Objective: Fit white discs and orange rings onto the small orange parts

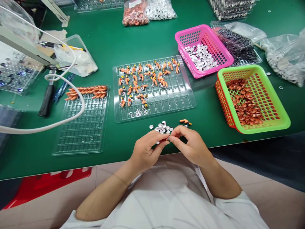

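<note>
At table's (102,35) near edge, left hand (146,149) and right hand (194,146) pinch small part (169,138), mostly hidden, fingertips (165,136) nearly closed. Middle tray (176,100) looks half filled: orange pieces (154,81) crowd back edge, none at front-right corner.

I have my left hand (147,150) and right hand (192,145) close together, fingertips (165,136) pinched and all but touching. Remaining fingers curled, some hidden from me. Left forearm (108,187) and right forearm (220,177) bare, slanting inward from either side toward the middle.
</note>
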Demonstrator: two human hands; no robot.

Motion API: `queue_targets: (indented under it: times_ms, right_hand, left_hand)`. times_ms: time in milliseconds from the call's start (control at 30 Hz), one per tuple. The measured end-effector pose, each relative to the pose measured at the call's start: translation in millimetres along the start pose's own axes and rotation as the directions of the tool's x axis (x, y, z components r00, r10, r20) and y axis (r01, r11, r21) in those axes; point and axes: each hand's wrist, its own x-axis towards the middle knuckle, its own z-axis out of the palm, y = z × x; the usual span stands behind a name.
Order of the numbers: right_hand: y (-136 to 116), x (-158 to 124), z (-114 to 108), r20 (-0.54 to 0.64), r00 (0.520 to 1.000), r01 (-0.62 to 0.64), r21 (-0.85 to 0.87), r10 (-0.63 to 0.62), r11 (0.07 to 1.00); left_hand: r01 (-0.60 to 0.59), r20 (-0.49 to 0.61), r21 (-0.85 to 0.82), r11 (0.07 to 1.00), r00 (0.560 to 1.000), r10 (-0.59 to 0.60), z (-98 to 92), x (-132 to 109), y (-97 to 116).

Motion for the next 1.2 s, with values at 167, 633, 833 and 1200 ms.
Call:
queue_targets:
  times_ms: [167, 633, 833, 1200]
  right_hand:
    - [0.5, 0.9, -0.2, -0.002, 1.000, -0.029, 0.015, 0.029, 0.999]
    - [-6.2, 1.3, -10.7, 0.159, 0.986, -0.052, 0.067, 0.041, 0.996]
    - [-6.4, -0.7, -2.6, 0.106, 0.994, 0.026, 0.001, -0.026, 1.000]
    - [1.3, -0.3, 1.0, 0.010, 0.951, 0.309, -0.128, -0.310, 0.942]
  left_hand:
    - [0.033, 0.005, -0.038, 0.999, 0.999, -0.032, -0.4, -1.2, -0.8]
    - [-0.032, 0.088, -0.135, 0.990, 0.995, 0.044, -9.5, -0.5, 1.3]
    - [-0.005, 0.056, -0.151, 0.989, 0.998, 0.014, -8.5, -1.2, 3.0]
    - [0.314, 0.071, -0.330, 0.890, 0.949, -0.308, -7.8, -4.6, 3.2]
